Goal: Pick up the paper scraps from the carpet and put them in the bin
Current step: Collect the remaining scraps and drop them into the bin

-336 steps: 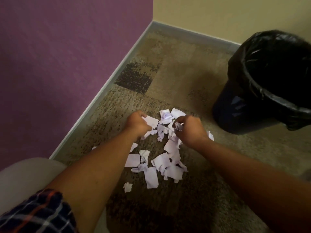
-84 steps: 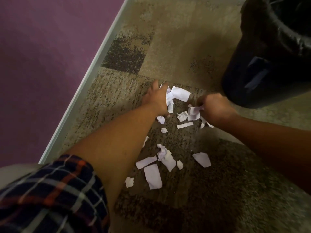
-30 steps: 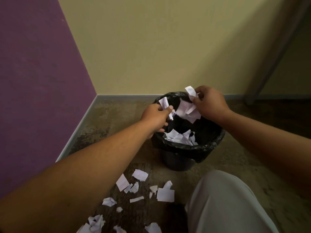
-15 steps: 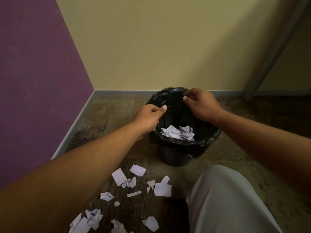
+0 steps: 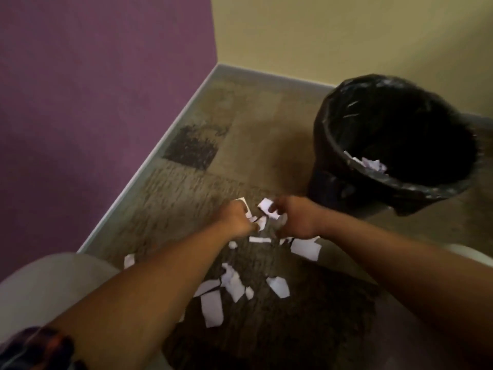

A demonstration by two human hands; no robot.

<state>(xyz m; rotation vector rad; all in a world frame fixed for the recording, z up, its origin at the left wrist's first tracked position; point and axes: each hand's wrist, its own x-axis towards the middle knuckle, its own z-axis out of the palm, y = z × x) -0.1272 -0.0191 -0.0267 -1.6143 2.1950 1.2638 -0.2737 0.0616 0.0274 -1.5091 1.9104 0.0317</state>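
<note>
Several white paper scraps (image 5: 232,284) lie scattered on the patterned carpet (image 5: 253,145) in front of me. My left hand (image 5: 236,218) is down on the far scraps with its fingers curled around paper. Close beside it, my right hand (image 5: 294,218) pinches a white scrap (image 5: 266,205) between thumb and fingers. The bin (image 5: 333,145), lined with a black bag, stands at the right, and a few scraps in the bin (image 5: 370,164) show inside its near rim. The picture is blurred by motion.
A purple wall (image 5: 93,89) with a pale skirting board runs along the left and a yellow wall (image 5: 346,30) runs behind the bin. My knees in light trousers (image 5: 45,287) frame the bottom corners. A larger scrap (image 5: 305,249) lies under my right wrist.
Both hands dropped their paper into the bin, then came back down to the carpet. They now grip scraps at the far end of the pile. The view tilted down.
</note>
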